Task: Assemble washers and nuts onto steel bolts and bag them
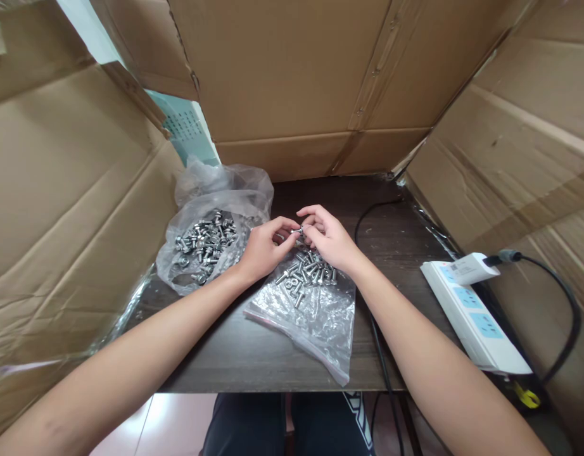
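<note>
My left hand (268,246) and my right hand (330,239) meet above a pile of metal bolts. Between their fingertips sits a small shiny bolt (299,231). My left thumb and forefinger pinch one end of it, and my right fingers close around the other. Whether a nut is on it is too small to tell. Below them, loose silver bolts (299,278) and a few nuts lie on a flat clear zip bag (315,329). Left of my left hand, an open plastic bag (178,278) holds many bolts with flanged or washered heads (209,244).
Cardboard walls (296,76) enclose the dark wooden table (216,354) on three sides. At the right stands a white power strip (477,316) with a plugged-in adapter (470,269). A black cable (375,335) runs across the table beside my right forearm.
</note>
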`<state>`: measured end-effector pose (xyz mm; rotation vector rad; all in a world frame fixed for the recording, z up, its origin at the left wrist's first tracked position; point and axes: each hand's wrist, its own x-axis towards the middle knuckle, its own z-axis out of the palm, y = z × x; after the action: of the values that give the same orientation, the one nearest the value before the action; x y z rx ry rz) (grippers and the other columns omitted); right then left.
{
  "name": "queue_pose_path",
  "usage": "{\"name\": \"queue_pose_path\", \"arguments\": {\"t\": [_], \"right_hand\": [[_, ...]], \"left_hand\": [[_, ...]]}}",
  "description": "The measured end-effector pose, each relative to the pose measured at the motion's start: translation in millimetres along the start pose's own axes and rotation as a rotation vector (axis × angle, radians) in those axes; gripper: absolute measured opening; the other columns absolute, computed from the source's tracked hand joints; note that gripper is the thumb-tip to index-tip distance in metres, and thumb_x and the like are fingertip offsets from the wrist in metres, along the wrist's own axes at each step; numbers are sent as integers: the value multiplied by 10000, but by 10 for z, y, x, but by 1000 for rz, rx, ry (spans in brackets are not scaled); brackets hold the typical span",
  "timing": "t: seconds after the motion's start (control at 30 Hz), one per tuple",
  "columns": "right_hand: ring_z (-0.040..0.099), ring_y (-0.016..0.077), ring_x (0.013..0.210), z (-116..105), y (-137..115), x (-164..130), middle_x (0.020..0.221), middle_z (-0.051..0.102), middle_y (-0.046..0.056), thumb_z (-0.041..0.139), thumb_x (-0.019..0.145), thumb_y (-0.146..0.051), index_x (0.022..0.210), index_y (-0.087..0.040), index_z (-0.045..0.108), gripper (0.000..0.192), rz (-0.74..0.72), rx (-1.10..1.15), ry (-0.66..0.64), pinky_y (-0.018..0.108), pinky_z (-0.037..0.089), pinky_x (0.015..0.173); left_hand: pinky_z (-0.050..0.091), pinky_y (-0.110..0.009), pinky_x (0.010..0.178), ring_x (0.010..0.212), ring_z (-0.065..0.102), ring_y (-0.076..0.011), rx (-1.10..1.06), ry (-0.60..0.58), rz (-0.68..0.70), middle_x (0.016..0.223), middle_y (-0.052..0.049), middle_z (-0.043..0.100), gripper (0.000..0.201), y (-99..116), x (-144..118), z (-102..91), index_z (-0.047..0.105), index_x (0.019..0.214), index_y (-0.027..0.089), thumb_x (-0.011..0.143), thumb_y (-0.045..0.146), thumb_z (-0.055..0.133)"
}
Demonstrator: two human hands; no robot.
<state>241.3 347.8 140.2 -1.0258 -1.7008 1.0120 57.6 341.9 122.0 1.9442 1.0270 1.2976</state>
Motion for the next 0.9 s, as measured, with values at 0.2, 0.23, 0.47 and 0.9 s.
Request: {"name": "queue_pose_path", "arguments": {"t": [0.2, 0.23, 0.47, 0.9], "right_hand": [[527, 134, 602, 4, -26, -4, 720, 574, -38, 552, 905, -350, 1074, -207, 624, 233, 50, 25, 23, 286, 431, 597], [525, 131, 598, 3, -31, -3, 733, 579, -39, 566, 881, -331, 1074, -209, 623, 235, 40, 27, 21, 286, 429, 595], [508, 140, 556, 0, -38, -1, 654, 556, -47, 517, 916, -373, 1071, -212, 632, 251, 70, 7, 20, 290, 408, 564], [502, 128, 566, 13, -75, -13, 705, 562, -49, 586, 845, -300, 1073, -213, 614, 246, 16, 21, 27, 286, 408, 572]], "left_hand": [[568, -228, 660, 744, 728, -135, 13, 3, 19, 899, -29, 793, 132, 19, -5, -8, 748, 1029, 184, 935, 259, 694], [565, -227, 654, 741, 726, -134, 21, -1, 23, 900, -27, 793, 131, 23, -5, -10, 749, 1031, 187, 937, 259, 693], [568, -221, 656, 757, 730, -131, 51, -2, 50, 947, -35, 800, 123, 25, -6, -14, 745, 1044, 189, 955, 241, 679], [557, -209, 647, 843, 745, -143, 25, 0, 34, 1045, -59, 782, 175, 24, -5, -12, 678, 1107, 185, 948, 256, 683]]}}
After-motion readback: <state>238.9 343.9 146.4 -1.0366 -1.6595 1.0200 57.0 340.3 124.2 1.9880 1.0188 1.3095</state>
